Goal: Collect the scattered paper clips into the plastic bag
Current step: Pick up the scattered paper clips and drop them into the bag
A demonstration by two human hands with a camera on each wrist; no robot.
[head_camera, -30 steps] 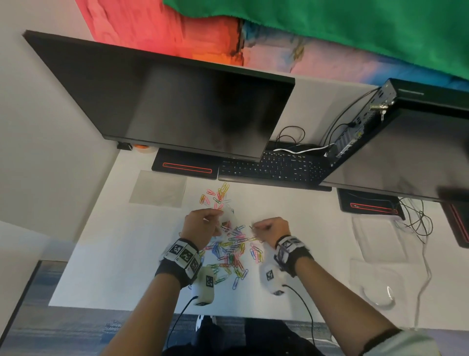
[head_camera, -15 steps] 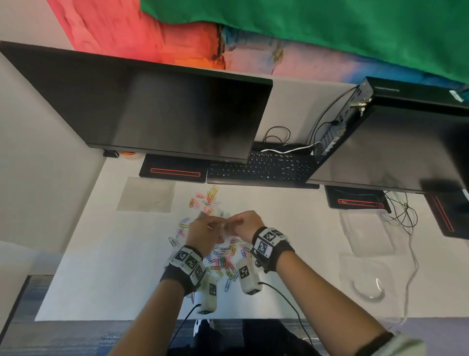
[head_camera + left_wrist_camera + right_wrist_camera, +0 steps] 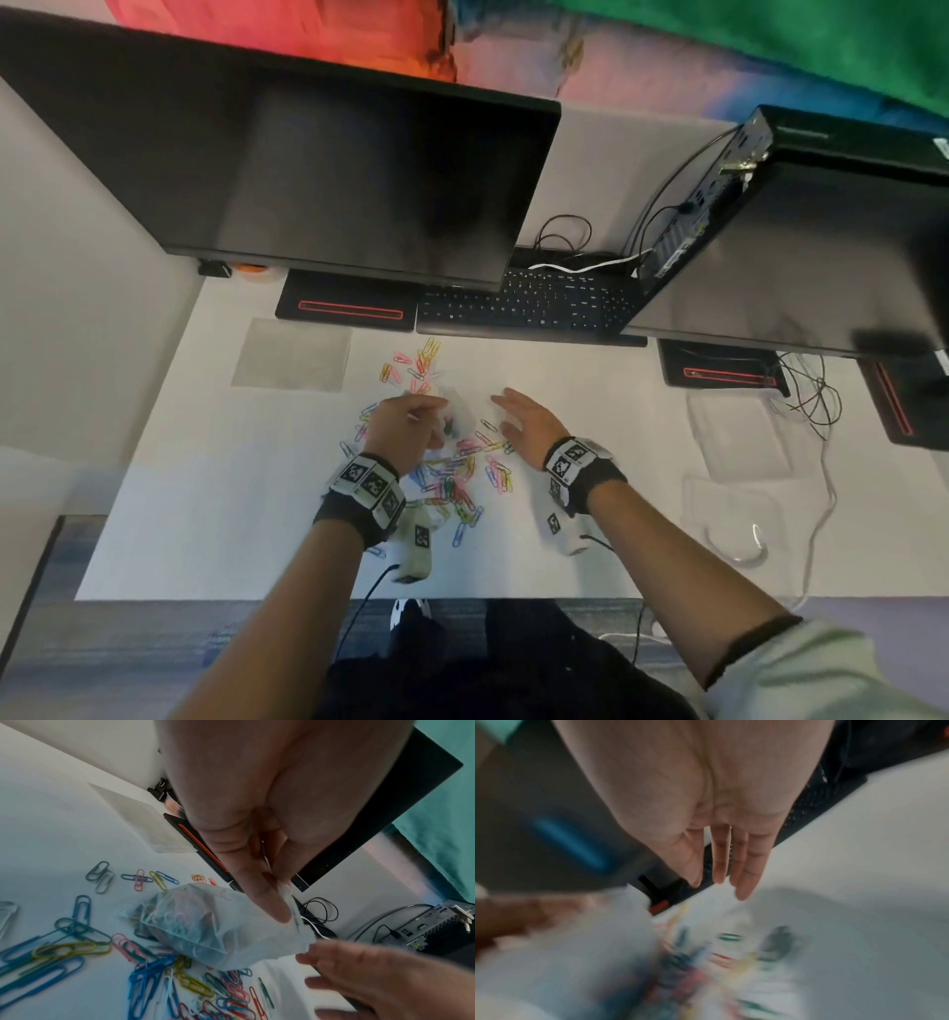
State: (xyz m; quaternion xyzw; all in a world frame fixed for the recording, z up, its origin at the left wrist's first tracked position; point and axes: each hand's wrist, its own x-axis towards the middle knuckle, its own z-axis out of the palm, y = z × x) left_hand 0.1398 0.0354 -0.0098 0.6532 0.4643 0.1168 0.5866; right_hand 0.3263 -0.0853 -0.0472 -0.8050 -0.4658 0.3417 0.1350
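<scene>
My left hand (image 3: pixel 405 431) pinches the plastic bag (image 3: pixel 205 925), partly filled, at its rim; my right hand (image 3: pixel 529 424), fingers straight, hovers at 3 o'clock. Many paper clips (image 3: pixel 452 488) remain scattered at 6 o'clock.

Right wrist view motion-blurred: paper clips (image 3: pixel 706 963) only coloured smears, left hand (image 3: pixel 513 919) a brown streak at frame edge. Plastic bag (image 3: pixel 205 927) cloudy, contents uncountable. Right hand (image 3: pixel 380 979) cut off by left wrist view's corner. Left hand's fingertips (image 3: pixel 411 426) hidden in head view behind its own knuckles.
</scene>
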